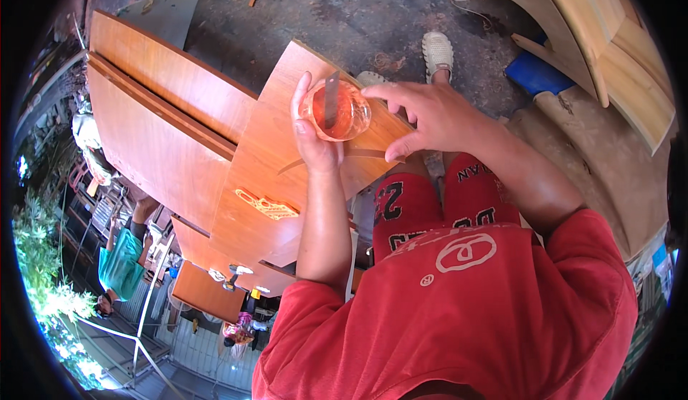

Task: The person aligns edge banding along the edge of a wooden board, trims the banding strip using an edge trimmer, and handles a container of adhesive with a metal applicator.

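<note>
My left hand (311, 131) is wrapped around a clear cup (362, 119), its thumb and fingers on the cup's left side. Orange-red stuff shows inside; whether that is contents or wood seen through the cup, I cannot tell. A flat grey metal strip (332, 99) stands in the cup, its upper end past the rim. To the right, my right hand (433, 113) has its fingers apart and holds nothing. Its index fingertip is close to the cup's rim; contact is unclear. Below both hands lies an orange-brown wooden panel (279, 106). A thin curved brown strip (364, 153) passes behind my left wrist.
A carved openwork ornament (266, 205) lies on the wood. Long wooden panels (154, 113) extend left. Curved plywood pieces (595, 13), a blue object (537, 74) and brown sheeting (588, 163) are at right. A person in a green shirt (122, 269) is far left.
</note>
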Available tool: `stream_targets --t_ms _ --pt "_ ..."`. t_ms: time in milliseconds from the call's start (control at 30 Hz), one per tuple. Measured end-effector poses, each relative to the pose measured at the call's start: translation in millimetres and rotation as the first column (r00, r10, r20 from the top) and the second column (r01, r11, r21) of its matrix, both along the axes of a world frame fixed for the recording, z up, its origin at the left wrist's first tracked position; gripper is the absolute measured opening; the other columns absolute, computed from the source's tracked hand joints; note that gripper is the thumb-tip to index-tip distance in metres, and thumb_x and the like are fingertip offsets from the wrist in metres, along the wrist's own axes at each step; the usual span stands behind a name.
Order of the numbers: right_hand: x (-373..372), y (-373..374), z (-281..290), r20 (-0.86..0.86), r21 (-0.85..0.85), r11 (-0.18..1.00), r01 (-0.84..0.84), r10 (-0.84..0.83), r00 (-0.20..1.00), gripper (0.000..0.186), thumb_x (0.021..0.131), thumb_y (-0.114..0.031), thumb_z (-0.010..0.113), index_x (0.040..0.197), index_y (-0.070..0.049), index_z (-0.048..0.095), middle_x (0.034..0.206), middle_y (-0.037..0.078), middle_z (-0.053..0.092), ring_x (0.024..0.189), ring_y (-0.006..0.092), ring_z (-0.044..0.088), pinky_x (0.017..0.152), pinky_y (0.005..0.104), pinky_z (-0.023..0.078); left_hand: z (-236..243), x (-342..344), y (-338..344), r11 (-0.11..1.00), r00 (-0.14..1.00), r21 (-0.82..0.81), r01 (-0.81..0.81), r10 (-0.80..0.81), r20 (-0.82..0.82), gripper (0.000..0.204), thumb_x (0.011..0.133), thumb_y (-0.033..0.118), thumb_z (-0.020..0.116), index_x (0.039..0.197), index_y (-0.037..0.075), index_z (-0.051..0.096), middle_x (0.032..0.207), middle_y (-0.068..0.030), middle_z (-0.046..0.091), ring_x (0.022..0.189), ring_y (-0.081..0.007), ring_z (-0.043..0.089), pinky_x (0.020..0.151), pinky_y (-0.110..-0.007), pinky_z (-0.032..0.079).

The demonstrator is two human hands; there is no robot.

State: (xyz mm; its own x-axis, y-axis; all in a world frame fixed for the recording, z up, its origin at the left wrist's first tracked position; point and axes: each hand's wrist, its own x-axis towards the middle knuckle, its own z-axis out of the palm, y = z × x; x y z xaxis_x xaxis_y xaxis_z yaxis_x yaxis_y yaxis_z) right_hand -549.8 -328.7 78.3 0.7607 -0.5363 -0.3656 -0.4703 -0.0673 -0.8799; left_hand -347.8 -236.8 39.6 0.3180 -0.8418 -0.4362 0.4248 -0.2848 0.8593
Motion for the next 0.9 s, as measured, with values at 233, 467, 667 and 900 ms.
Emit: stream_targets --t_ms 233,467,667,900 --pt "-31 3 -24 -0.040 0.299 0.930 0.212 -0.209 0.977 0.077 0.067 -0.044 0.082 0.133 -0.017 0.050 0.091 0.006 0.064 0.076 0.0116 0.063 0.070 0.0274 0.049 -5 10 -1 1.000 0.996 0.020 -0.024 0.026 -0.084 0.099 0.080 0.078 0.044 0.145 0.006 0.028 0.125 -0.0202 0.053 0.107 -0.0333 0.060 0.092 -0.045 0.050" --pt "-78 104 -81 0.269 0.802 0.584 0.129 -0.544 0.795 0.059 0.087 -0.017 0.071 0.137 -0.007 0.042 0.084 0.001 0.057 0.071 0.0050 0.054 0.066 0.0187 0.044 -15 22 13 0.999 0.968 0.042 -0.028 0.038 -0.247 0.095 0.082 0.078 0.041 0.144 0.006 0.031 0.123 -0.0219 0.052 0.100 -0.0331 0.062 0.083 -0.041 0.055" --pt "-69 128 -87 0.226 0.827 0.541 0.150 -0.565 0.794 0.076 0.084 -0.033 0.073 0.143 -0.006 0.033 0.082 0.000 0.053 0.070 0.0034 0.046 0.060 0.0181 0.037 -12 13 15 0.998 0.978 0.049 0.049 -0.038 -0.206 0.095 0.082 0.077 0.042 0.145 0.007 0.030 0.124 -0.0228 0.051 0.102 -0.0338 0.061 0.084 -0.043 0.053" --pt "-61 117 -89 0.230 0.667 0.720 0.191 -0.443 0.867 0.062 0.086 -0.029 0.072 0.138 -0.010 0.043 0.062 -0.002 0.053 0.057 0.0053 0.049 0.054 0.0230 0.039 -8 3 16 0.994 0.988 0.057 0.096 -0.088 -0.129 0.098 0.081 0.078 0.042 0.145 0.005 0.029 0.124 -0.0223 0.051 0.100 -0.0331 0.062 0.081 -0.041 0.055"
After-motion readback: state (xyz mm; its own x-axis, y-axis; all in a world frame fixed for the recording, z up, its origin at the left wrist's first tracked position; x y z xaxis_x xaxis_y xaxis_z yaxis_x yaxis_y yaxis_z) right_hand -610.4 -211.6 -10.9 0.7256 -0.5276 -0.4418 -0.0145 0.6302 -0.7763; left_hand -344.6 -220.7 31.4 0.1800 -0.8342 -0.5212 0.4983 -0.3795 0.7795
